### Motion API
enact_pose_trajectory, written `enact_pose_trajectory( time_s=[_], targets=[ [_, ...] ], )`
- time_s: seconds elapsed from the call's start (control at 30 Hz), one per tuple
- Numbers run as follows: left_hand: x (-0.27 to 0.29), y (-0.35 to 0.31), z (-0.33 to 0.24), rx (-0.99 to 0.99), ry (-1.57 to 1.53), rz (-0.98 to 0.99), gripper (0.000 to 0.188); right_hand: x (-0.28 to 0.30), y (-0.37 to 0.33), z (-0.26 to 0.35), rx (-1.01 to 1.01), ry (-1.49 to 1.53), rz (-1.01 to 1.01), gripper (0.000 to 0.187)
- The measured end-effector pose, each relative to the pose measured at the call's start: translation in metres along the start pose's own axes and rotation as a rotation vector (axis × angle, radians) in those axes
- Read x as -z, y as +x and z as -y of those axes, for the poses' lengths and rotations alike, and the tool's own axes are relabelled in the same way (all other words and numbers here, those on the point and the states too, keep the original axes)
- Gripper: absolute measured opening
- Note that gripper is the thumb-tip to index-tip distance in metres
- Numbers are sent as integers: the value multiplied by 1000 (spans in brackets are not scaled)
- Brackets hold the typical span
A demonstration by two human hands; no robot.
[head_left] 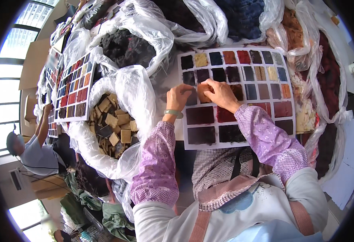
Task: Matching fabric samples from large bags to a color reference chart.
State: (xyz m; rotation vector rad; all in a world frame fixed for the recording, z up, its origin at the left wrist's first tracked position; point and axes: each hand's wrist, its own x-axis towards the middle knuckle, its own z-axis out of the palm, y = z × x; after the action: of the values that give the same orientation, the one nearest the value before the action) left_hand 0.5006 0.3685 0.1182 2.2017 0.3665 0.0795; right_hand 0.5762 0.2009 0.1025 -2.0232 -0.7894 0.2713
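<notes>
A white sample board point(181, 121) with rows of coloured fabric swatches lies before me, its near edge over my lap. My right hand point(221, 95) comes over the board, thumb and fingers pinched at the edge of an orange-brown swatch point(202, 93) in the third row. To its left, my left hand point(178, 97) rests at the board's left edge, its fingers curled together by a dark grey swatch point(191, 98). Whether the left fingers grip that swatch or only press beside it cannot be made out. Part of the board is under my right forearm.
A plastic-lined container of tan and dark fabric pieces point(124, 119) stands at left. Beyond it sit plastic-lined heaps of black fibre point(126, 50), dark blue fibre point(241, 18) and orange-brown fibre point(292, 30). Another swatch board point(74, 90) leans near a co-worker point(39, 151) at far left.
</notes>
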Motion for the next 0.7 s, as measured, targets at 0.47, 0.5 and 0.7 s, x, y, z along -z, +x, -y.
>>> enact_pose_trajectory(
  time_s=[0.47, 0.5, 0.7],
  targets=[
    [-13, -38, 17, -478, 533, -110, 29, -5, -19, 5, 347, -384, 7, 17],
    [-11, -43, 9, -492, 614, -100, 30, -3, -21, 8, 342, -377, 21, 17],
    [-5, -47, 4, -375, 687, -60, 35, 8, -11, 17, 415, -590, 129, 23]
  ],
)
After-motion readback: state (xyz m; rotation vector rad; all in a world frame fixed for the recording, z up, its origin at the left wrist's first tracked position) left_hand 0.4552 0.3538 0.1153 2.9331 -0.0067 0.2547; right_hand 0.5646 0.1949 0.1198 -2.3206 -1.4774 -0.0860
